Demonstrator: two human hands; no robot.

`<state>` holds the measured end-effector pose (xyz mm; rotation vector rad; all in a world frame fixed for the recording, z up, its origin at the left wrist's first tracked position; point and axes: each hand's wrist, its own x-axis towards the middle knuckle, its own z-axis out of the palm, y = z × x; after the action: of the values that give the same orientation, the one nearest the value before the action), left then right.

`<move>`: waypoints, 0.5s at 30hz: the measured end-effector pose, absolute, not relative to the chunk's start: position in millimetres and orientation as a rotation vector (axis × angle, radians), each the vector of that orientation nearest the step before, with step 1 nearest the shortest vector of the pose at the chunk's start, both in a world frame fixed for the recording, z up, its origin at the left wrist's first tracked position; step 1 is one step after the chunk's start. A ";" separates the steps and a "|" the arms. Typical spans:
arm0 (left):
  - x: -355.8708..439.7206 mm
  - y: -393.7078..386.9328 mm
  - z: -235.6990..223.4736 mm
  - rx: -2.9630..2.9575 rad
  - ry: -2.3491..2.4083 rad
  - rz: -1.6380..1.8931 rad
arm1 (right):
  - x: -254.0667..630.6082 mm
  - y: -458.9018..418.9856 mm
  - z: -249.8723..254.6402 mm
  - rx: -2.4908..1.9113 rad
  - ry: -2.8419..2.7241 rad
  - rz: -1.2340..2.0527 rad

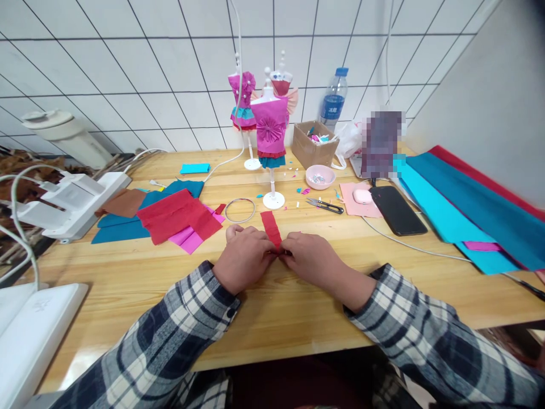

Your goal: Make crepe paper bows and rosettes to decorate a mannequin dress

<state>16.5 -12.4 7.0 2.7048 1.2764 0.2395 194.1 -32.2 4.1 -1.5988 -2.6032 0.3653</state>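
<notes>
A narrow strip of red crepe paper lies on the wooden table, pointing away from me. My left hand and my right hand meet at its near end, both with fingers curled and pinching the strip between them. Just beyond the strip stand a thin metal ring and a small mannequin in a pink paper dress on a white stand. Two more dressed mannequins stand behind it.
Red, blue, pink and brown paper sheets lie at left; blue and red sheets at right. Scissors, a pink bowl, a cardboard box, a water bottle, a black phone and a cable are nearby. White devices sit far left.
</notes>
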 end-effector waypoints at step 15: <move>17.3 -12.3 7.3 2.688 1.252 0.272 | 196.8 -32.0 2.4 -1.558 -2.605 0.356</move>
<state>17.3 -12.3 7.3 2.6884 1.2515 0.2717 196.8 -32.0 2.4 -1.5580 -2.6047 0.3559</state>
